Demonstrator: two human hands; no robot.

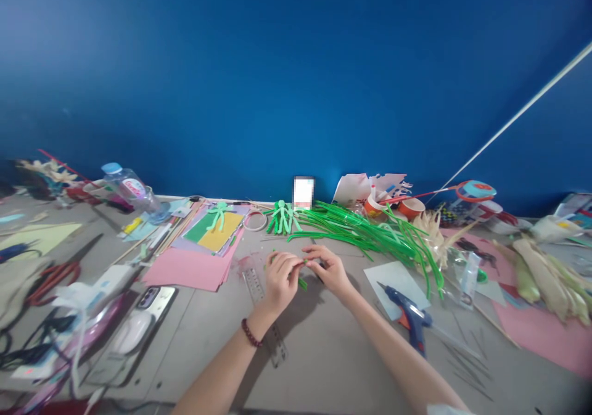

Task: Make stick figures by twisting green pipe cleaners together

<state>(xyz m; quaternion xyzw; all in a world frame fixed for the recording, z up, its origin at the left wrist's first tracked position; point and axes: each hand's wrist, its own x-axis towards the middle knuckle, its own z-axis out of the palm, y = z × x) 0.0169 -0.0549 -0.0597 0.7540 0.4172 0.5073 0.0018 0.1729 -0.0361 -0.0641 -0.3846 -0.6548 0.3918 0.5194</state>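
Over the middle of the table, my left hand [282, 278] is closed on a short green pipe cleaner [303, 284], mostly hidden by the fingers, with green bits showing on either side of them. My right hand [330, 272] meets it fingertip to fingertip and pinches at the same small green piece. Beneath my left wrist lies a clear ruler [276, 344]. Just beyond the hands, a green pipe-cleaner figure [283, 216] stands beside a large bundle of green pipe cleaners [365, 233]. A second pale green figure [218, 214] rests on coloured sheets.
Pink paper [185, 268] and a phone [134, 335] with a white case on it lie to the left, near a plastic bottle [134, 187]. At right are a blue glue gun [409, 316], thin dark wires and work gloves [548, 279]. A blue wall closes off the back.
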